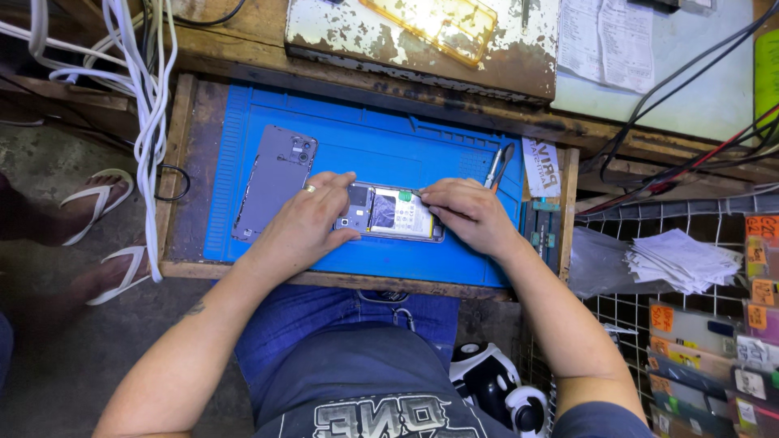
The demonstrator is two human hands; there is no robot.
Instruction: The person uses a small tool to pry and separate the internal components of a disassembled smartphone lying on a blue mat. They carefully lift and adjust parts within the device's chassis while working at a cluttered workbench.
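Two hands work on an opened phone [392, 214] lying on a blue mat [454, 154]: the left hand [312, 212] has fingers spread, pinning its end steady, while the right hand [466, 212] pinches a thin tool [411, 192] against its upper edge, the removed back cover [274, 182] just beyond the left fingers.

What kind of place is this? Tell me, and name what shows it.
Probably a small phone repair stall. An opened phone lies on a blue repair mat, steadied by the left hand while the right hand works a thin tool on it. Its removed back cover lies alongside, and packaged accessories hang at right.
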